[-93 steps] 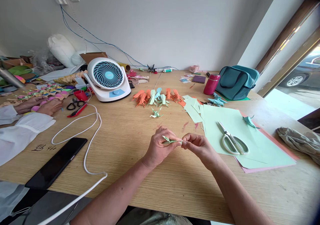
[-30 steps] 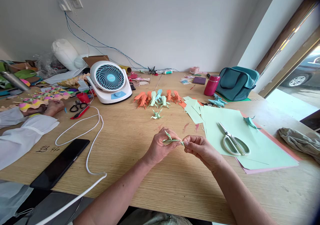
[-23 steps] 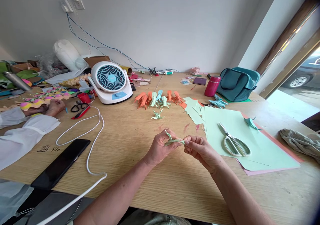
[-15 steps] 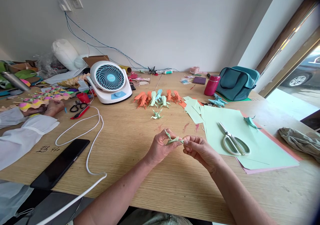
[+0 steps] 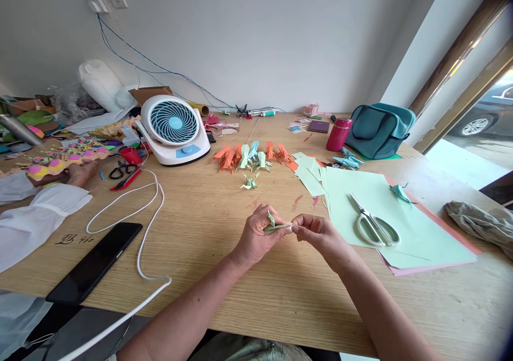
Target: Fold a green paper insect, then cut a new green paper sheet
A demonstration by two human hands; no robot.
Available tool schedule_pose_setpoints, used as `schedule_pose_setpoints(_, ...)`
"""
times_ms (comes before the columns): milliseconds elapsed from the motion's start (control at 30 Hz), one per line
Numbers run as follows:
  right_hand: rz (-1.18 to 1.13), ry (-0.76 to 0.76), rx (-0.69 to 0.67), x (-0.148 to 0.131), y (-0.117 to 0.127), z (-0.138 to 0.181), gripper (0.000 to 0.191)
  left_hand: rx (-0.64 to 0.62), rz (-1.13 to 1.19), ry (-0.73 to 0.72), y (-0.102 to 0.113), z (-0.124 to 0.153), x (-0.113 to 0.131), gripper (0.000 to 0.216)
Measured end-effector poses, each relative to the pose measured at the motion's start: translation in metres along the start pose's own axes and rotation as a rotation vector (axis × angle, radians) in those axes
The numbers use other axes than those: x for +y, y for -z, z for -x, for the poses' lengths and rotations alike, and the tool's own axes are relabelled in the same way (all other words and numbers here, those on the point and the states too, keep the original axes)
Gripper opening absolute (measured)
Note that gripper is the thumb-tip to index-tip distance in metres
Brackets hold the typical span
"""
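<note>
While the left hand [image 5: 254,236] held the folded green paper [image 5: 276,228] between thumb and fingers, below the frame's centre, the right hand [image 5: 321,238] pinched its right end; a pointed tip rose above the left thumb.

Pale green paper [image 5: 273,225], folded narrow

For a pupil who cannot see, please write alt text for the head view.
A person's left hand and right hand hold a folded green paper over a wooden table. Beyond are orange, green and blue paper figures; at right, scissors lie on paper sheets.
</note>
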State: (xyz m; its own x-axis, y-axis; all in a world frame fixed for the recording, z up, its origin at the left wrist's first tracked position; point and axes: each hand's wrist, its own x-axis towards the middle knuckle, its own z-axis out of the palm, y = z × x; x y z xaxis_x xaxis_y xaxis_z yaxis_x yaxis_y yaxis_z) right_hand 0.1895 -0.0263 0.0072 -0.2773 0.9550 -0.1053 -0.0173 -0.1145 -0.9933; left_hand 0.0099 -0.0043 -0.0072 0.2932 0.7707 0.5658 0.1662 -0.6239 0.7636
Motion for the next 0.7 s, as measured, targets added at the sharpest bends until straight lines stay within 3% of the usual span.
schedule_pose_setpoints(167,0.122,0.011,0.017,0.0014,0.0031,-0.0006,0.031,-0.007,-0.008,-0.014,-0.0005,0.0003,-0.0012,0.009)
schedule_pose_setpoints(700,0.314,0.031,-0.02,0.0004,0.0096,0.0015,0.026,-0.098,0.159,0.174,0.001,-0.0006,-0.0018,0.013)
